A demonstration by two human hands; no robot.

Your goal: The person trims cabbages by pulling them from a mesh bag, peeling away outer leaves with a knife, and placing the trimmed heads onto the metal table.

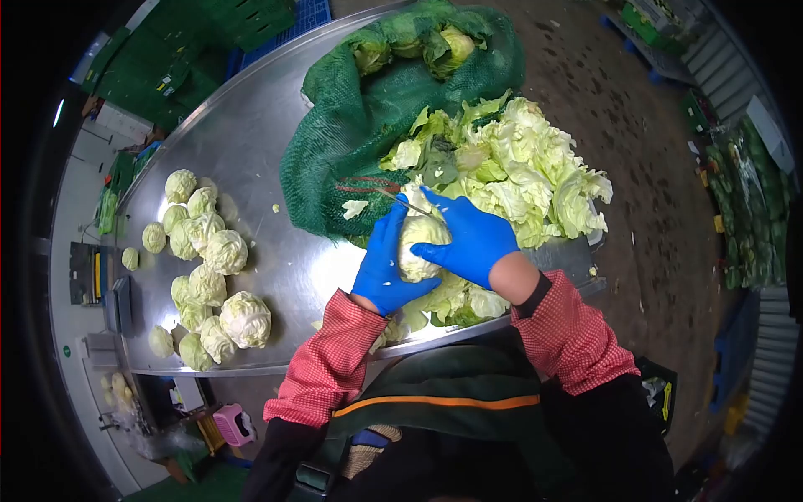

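Where the middle of the head view shows two blue-gloved hands, a pale cabbage head [421, 244] sits between them, over the near side of the steel table [259, 125]. Left hand [386, 269], left of the head: half open, fingers pointing up the frame along its side, thumb across its lower end; has hold of it. Right hand [477, 238], right of the head: partly curled, thumb laid on the head, fingers bent toward its top. Thin blade [408, 205] slants over the top, running toward the right palm; handle hidden, cannot tell if that hand grips it. Loose leaves [535, 171] heaped right of centre; green net sack [322, 171] upper centre; bare heads [226, 252] clustered at left.
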